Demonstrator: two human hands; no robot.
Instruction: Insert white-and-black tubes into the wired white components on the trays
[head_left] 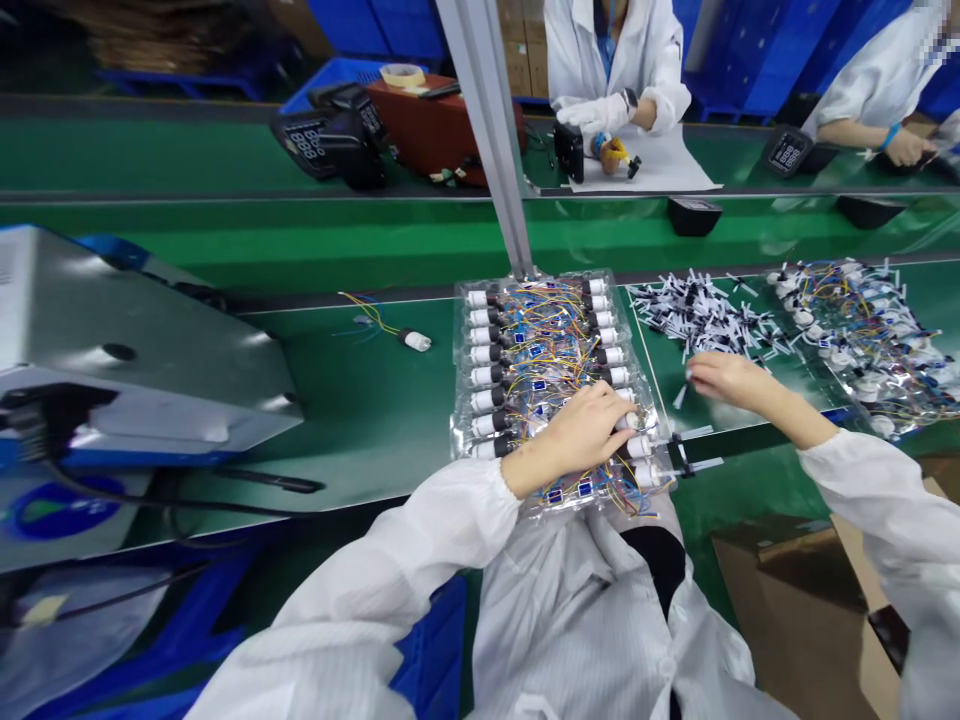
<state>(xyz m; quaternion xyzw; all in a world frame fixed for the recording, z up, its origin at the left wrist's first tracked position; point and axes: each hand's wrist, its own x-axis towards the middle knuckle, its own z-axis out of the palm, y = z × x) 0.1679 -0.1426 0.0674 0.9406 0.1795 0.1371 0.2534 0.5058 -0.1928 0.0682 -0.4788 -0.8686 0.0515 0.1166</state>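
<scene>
A clear plastic tray (459,400) holds two columns of small white-and-black cylinders, with coloured wires and small blue boards between them. Over its lower right part, my left hand (577,432) has its thumb and fingers closed around one white cylinder (628,420), partly hidden by the fingers. My right hand (727,382) is to the right of the tray, fingertips pinched on a small black-and-white strip (681,396) that hangs down. Just beyond that hand lies a heap of similar strips (705,312). Two more strips (694,467) stick out at the tray's lower right edge.
One wired cylinder (415,340) lies alone on the green bench (360,400). A metal machine (150,350) stands left. A second loaded tray (877,340) is at right. A metal post (491,130) rises behind my tray. Two co-workers in white coats handle black devices across the line.
</scene>
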